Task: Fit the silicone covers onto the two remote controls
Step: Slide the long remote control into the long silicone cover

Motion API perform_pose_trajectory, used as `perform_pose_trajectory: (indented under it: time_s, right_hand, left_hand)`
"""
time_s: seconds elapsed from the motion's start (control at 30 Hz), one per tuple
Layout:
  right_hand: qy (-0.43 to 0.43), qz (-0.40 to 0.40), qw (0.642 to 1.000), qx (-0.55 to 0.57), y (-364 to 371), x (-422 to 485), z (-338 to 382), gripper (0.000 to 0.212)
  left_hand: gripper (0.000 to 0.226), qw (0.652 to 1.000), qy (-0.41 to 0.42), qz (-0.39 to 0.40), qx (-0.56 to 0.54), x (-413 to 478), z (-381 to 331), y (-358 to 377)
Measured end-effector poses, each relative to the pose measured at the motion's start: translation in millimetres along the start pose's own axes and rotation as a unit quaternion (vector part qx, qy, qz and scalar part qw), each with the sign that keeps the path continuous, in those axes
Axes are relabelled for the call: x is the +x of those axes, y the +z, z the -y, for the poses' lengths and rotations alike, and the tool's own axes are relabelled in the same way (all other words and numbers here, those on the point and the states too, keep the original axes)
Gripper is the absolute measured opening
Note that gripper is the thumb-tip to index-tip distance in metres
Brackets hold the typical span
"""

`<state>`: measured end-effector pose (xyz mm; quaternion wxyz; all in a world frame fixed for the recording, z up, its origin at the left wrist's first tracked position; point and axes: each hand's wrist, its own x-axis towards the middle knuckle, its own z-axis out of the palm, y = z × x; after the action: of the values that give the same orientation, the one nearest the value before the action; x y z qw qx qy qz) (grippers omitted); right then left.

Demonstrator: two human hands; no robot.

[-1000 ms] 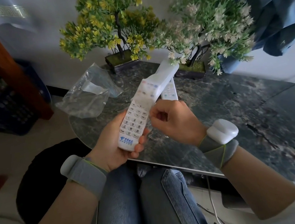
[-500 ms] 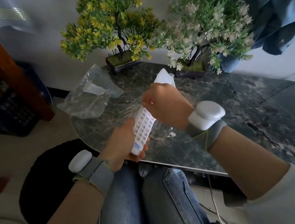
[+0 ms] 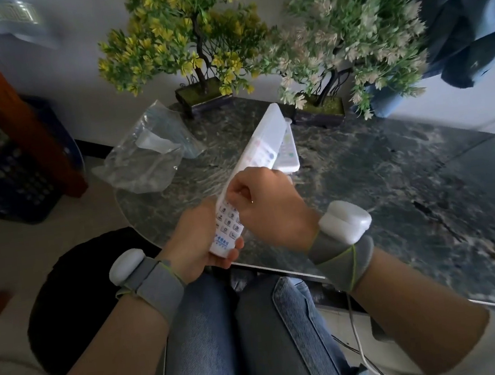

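Observation:
A white remote control (image 3: 229,224) slants up and away over the table's near edge. My left hand (image 3: 197,243) grips its lower end from below. A translucent silicone cover (image 3: 261,142) sheathes its upper half. My right hand (image 3: 268,203) pinches the cover's lower edge at the remote's middle. A second white remote (image 3: 288,154) lies flat on the dark marble table (image 3: 395,184) just behind, partly hidden by the held one.
A clear plastic bag (image 3: 145,150) with a pale item inside lies on the table's left end. Two potted artificial trees (image 3: 190,38) (image 3: 342,29) stand at the back. Blue clothing (image 3: 468,13) hangs at the right. A dark basket (image 3: 4,173) sits on the floor left.
My right hand slid up to the cover's top half a second ago, then came back down to the remote's middle. The held remote stays in my left hand.

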<state>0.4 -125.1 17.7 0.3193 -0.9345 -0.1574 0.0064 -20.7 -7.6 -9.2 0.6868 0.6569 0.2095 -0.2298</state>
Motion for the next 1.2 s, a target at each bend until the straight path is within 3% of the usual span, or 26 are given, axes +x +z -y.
perform_pose_trajectory:
  time_s: [0.1, 0.2, 0.27, 0.43, 0.73, 1.0, 1.2]
  right_hand:
    - [0.02, -0.004, 0.996, 0.088, -10, 4, -6, 0.01]
    - [0.053, -0.098, 0.981, 0.156, -24, 7, -23, 0.009]
    - [0.076, -0.123, 0.981, 0.131, -28, 4, -36, 0.011]
    - [0.087, -0.045, 0.991, 0.091, -17, -6, -41, 0.003]
    - [0.006, -0.116, 0.989, 0.087, -9, -1, -32, 0.004]
    - [-0.146, 0.018, 0.987, 0.061, -11, 5, -40, 0.008]
    - [-0.191, 0.103, 0.975, 0.052, -17, 1, -38, 0.005]
  left_hand:
    - [0.044, 1.0, 0.013, 0.008, -0.021, 2, -4, 2]
    - [0.043, 0.999, 0.023, 0.019, -0.04, 2, -9, 2]
    - [0.04, 0.997, 0.012, 0.032, -0.07, 3, -9, 0]
    - [0.039, 0.988, -0.013, 0.074, -0.135, 5, -9, -1]
    - [0.035, 0.983, -0.034, 0.093, -0.153, 5, -12, -2]
    - [0.037, 0.985, -0.03, 0.07, -0.158, 8, -9, -9]
    - [0.039, 0.986, -0.025, 0.083, -0.144, 7, -6, -9]
